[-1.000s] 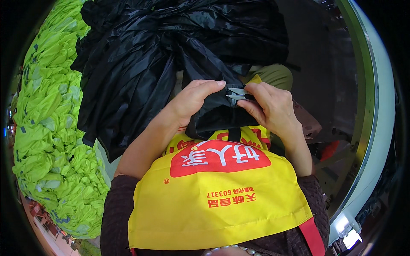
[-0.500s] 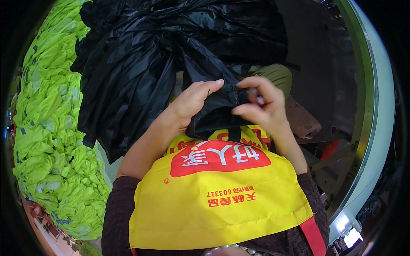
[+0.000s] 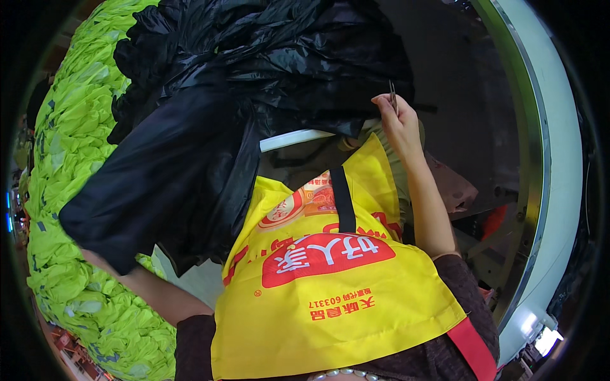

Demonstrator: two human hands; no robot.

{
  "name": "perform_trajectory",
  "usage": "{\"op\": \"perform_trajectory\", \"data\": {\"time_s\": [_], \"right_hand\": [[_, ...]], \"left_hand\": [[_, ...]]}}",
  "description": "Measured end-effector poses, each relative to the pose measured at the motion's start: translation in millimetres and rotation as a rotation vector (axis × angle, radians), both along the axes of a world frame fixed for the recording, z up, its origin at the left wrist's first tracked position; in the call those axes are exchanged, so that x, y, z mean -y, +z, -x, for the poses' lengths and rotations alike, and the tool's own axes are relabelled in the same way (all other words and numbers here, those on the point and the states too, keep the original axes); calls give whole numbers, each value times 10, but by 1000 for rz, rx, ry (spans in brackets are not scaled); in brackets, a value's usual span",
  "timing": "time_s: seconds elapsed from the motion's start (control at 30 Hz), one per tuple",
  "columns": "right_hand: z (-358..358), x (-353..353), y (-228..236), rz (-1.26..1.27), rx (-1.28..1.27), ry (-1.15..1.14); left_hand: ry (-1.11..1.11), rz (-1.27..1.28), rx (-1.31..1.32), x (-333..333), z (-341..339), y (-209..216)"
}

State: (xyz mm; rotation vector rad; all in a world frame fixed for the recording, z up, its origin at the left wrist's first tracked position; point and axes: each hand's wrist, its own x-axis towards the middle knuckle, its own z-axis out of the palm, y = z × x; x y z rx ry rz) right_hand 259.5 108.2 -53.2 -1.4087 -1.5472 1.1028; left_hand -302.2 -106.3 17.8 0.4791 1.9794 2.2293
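Head view, left edge: a bulging pile of crumpled lime-green fabric point(image 3: 70, 159). Beside it, lower left, the left hand point(image 3: 99, 260) lies mostly hidden under thin black fabric point(image 3: 171, 152) that stretches to upper centre; whether its fingers pinch, I cannot tell. Right of upper centre, the right hand's point(image 3: 399, 122) fingers pinch slim metal snips point(image 3: 393, 98); drifting left, their exposed tips could nick the black fabric.

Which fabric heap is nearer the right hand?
The black heap: its edge reaches beside the right hand, whereas the green heap lies along the far left.
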Motion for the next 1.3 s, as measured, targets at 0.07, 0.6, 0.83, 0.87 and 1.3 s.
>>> {"op": "perform_trajectory", "data": {"time_s": [0.07,0.6,0.83,0.87,1.3], "right_hand": [[-128,-256,-378,0,176,0],[-738,-785,-991,-242,574,-304],[394,414,-5,-378,65,325],[519,562,73,-349,76,411],[712,834,-292,801,-1022,434]], "left_hand": [[135,153,-25,345,651,-389],[570,1063,-409,1267,811,-1496],[-374,266,-239,-533,-1560,5],[-671,308,-145,-753,-1991,60],[-1381,303,317,-1071,-3221,-959]]}}
